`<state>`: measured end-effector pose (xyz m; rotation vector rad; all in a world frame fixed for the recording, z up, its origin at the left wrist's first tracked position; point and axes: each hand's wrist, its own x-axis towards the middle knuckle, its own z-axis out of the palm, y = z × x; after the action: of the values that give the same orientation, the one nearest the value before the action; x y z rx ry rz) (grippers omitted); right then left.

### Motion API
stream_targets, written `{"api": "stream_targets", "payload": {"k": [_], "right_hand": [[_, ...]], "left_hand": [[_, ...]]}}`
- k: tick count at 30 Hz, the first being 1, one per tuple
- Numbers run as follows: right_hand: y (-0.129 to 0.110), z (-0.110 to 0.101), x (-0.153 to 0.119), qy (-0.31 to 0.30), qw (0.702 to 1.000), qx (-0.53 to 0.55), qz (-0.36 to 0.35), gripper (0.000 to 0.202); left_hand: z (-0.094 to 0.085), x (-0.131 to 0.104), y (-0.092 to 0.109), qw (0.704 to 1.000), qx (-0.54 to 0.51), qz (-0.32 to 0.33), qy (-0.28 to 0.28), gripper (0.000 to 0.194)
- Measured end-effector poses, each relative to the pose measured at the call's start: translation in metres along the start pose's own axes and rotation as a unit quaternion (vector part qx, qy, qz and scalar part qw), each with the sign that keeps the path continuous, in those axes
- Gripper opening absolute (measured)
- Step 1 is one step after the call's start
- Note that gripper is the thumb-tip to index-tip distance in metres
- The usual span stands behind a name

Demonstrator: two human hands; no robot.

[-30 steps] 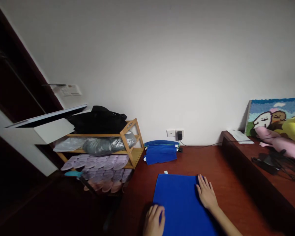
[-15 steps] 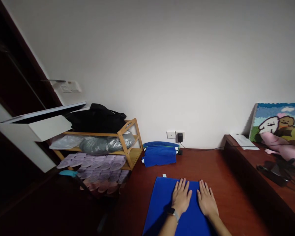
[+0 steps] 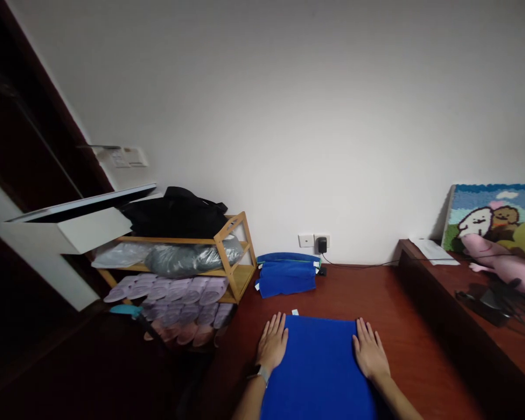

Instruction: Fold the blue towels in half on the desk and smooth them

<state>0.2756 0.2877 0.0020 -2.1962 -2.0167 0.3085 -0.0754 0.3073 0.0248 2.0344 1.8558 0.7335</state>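
A blue cloth (image 3: 319, 367) lies spread flat on the reddish-brown table (image 3: 424, 356), with a small white tag (image 3: 294, 312) at its far left corner. My left hand (image 3: 272, 344) rests flat on the cloth's left edge, near that corner, fingers stretched out and a watch on the wrist. On the opposite side, my right hand (image 3: 371, 350) lies palm down across the right edge, its fingers also extended. Neither hand grips anything. The near end of the cloth runs out of view at the bottom.
More blue cloths (image 3: 287, 277) lie against the wall at the back. A black plug adapter (image 3: 322, 245) sits in the wall socket, its cable running right. A wooden rack (image 3: 234, 262) with slippers stands left. A raised ledge (image 3: 420, 262) on the right carries a pink plush toy (image 3: 503, 262).
My left hand has slid left from the middle of the cloth to its left edge. My right hand stays at the right edge. The view has shifted slightly.
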Motion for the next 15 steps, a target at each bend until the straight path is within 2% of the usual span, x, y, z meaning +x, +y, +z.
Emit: {"api": "stream_targets", "payload": {"k": [5, 7, 9, 11, 13, 15], "right_hand": [[-0.006, -0.016, 0.002, -0.031, 0.999, 0.008, -0.004, 0.070], [-0.008, -0.019, -0.002, -0.016, 1.000, 0.015, -0.002, 0.070], [-0.007, -0.019, -0.009, 0.004, 1.000, 0.024, -0.004, 0.069], [-0.006, -0.016, -0.016, 0.006, 1.000, 0.027, -0.009, 0.070], [-0.004, -0.012, -0.022, -0.003, 1.000, 0.018, -0.013, 0.070], [-0.002, -0.008, -0.024, -0.006, 1.000, 0.009, -0.017, 0.071]], "left_hand": [[-0.013, -0.008, 0.009, 1.000, 0.015, -0.012, 0.010, 0.065], [-0.015, -0.013, 0.023, 1.000, 0.005, 0.002, 0.024, 0.066], [-0.010, -0.016, 0.047, 0.999, -0.005, 0.032, 0.026, 0.064], [0.007, -0.018, 0.081, 0.997, -0.035, 0.068, -0.006, 0.063], [0.034, -0.019, 0.122, 0.986, -0.117, 0.091, -0.072, 0.063], [0.066, -0.019, 0.161, 0.971, -0.199, 0.058, -0.122, 0.064]]}}
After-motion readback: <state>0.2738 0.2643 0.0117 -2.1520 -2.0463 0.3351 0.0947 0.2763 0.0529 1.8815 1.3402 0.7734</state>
